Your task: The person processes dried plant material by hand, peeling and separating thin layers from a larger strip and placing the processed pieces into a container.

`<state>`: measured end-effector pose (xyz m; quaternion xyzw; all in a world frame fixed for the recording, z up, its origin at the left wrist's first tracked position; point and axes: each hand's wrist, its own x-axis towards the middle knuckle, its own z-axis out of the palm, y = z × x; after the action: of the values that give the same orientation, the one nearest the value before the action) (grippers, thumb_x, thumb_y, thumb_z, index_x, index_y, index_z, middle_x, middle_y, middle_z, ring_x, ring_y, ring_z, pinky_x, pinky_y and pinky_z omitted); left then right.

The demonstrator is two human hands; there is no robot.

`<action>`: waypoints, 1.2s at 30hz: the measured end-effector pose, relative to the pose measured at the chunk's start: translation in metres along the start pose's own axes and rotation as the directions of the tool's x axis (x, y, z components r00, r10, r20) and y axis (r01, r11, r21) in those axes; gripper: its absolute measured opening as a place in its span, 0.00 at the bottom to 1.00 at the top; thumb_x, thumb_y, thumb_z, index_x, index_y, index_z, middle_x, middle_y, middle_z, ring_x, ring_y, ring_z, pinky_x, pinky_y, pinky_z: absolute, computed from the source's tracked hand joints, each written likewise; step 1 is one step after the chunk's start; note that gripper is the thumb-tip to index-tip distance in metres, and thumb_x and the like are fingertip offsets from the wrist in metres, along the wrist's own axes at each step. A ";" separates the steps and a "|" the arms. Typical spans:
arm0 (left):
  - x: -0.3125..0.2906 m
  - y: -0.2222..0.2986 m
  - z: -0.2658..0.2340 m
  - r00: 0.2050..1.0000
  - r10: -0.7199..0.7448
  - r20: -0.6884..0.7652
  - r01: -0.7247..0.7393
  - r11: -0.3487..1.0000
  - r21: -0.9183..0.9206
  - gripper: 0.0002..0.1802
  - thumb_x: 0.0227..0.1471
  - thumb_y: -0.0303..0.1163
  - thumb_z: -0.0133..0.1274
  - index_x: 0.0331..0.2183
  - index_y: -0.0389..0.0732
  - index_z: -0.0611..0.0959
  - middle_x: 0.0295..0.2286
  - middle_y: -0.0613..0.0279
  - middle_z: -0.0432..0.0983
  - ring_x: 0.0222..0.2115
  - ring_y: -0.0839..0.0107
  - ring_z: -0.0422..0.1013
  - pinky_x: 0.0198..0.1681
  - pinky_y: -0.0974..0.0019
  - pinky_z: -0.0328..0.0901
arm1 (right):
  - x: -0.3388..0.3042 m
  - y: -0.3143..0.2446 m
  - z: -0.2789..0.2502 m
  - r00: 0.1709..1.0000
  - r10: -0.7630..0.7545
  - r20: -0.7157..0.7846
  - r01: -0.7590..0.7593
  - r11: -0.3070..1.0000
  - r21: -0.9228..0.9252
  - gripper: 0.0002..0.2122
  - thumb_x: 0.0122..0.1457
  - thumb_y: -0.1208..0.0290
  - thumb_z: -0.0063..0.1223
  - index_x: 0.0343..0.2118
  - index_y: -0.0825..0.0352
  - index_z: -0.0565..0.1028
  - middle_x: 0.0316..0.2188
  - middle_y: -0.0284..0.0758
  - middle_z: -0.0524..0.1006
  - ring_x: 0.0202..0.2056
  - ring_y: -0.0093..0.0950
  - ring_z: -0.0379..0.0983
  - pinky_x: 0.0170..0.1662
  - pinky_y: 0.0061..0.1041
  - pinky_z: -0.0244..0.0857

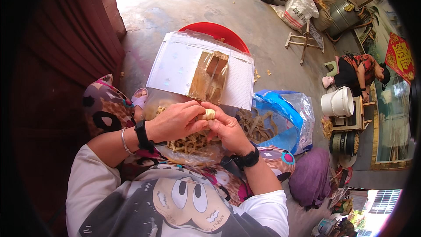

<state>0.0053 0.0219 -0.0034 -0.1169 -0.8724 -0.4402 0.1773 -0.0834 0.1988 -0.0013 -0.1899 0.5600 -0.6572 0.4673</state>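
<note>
Both my hands are closed together over my lap, in front of the white board. Between their fingertips is a small pale-yellow roll (pixel 210 114) that looks wound from a flat strip. My left hand (pixel 180 116) pinches it from the left and partly hides it. My right hand (pixel 229 131) grips its other side with thumb and fingers. Just below lie many loose light-tan strips (pixel 189 144) in a clear plastic bag. Darker tan strips (pixel 258 125) sit in a blue plastic bag (pixel 294 125) to the right. Brown blocks (pixel 209 77) under clear wrapping rest on the white board (pixel 169 68).
A red basin (pixel 219 30) shows behind the board. Right of me is a purple cloth-covered thing (pixel 310 177). Farther right, a seated person (pixel 362 72) bends near a white bucket (pixel 337 102). A white sack (pixel 300 8) and small stand (pixel 306 39) are at the back. A dark-red curtain-like surface (pixel 74 39) borders the left.
</note>
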 end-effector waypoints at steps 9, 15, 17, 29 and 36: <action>0.003 0.002 -0.021 0.845 -0.384 0.371 0.534 0.625 -0.570 0.10 0.53 0.29 0.49 0.23 0.35 0.75 0.18 0.65 0.71 0.17 0.79 0.67 0.19 0.74 0.61 | -0.006 -0.034 -0.021 0.981 0.192 -0.010 -0.192 0.981 -0.003 0.09 0.60 0.69 0.49 0.38 0.69 0.74 0.24 0.27 0.73 0.15 0.11 0.59 0.16 0.09 0.50; 0.000 0.004 -0.025 0.850 -0.317 0.421 0.527 0.507 -0.682 0.10 0.54 0.28 0.48 0.23 0.35 0.75 0.18 0.68 0.71 0.17 0.82 0.66 0.19 0.78 0.60 | -0.009 -0.040 -0.031 0.971 0.237 -0.034 -0.239 0.949 -0.206 0.06 0.57 0.71 0.54 0.29 0.68 0.75 0.16 0.22 0.67 0.15 0.10 0.57 0.16 0.10 0.47; -0.002 0.004 -0.026 0.865 -0.275 0.420 0.501 0.526 -0.687 0.10 0.55 0.30 0.48 0.24 0.36 0.75 0.19 0.68 0.71 0.19 0.82 0.66 0.21 0.77 0.61 | -0.010 -0.039 -0.037 0.980 0.199 -0.027 -0.201 0.965 -0.169 0.06 0.57 0.70 0.54 0.29 0.68 0.75 0.16 0.22 0.67 0.14 0.10 0.57 0.16 0.10 0.47; 0.002 0.001 -0.018 0.707 -0.230 0.669 0.694 0.046 -0.718 0.08 0.57 0.28 0.44 0.40 0.37 0.69 0.33 0.56 0.75 0.31 0.74 0.73 0.36 0.71 0.68 | -0.006 -0.038 -0.016 0.982 0.181 0.052 -0.159 0.947 -0.279 0.06 0.58 0.69 0.53 0.29 0.67 0.75 0.16 0.22 0.68 0.16 0.10 0.58 0.18 0.10 0.49; 0.005 -0.002 -0.011 0.739 -0.337 0.584 0.664 0.512 -0.545 0.06 0.56 0.24 0.43 0.38 0.36 0.70 0.33 0.56 0.75 0.28 0.75 0.73 0.32 0.73 0.69 | -0.010 -0.038 -0.015 0.986 0.145 0.077 -0.114 0.943 -0.313 0.06 0.58 0.70 0.53 0.29 0.67 0.75 0.17 0.23 0.69 0.17 0.10 0.59 0.19 0.11 0.51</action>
<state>0.0027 0.0125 0.0033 -0.0011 -0.6339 -0.7451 -0.2073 -0.1051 0.2134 0.0314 -0.2554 0.6428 -0.5198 0.5014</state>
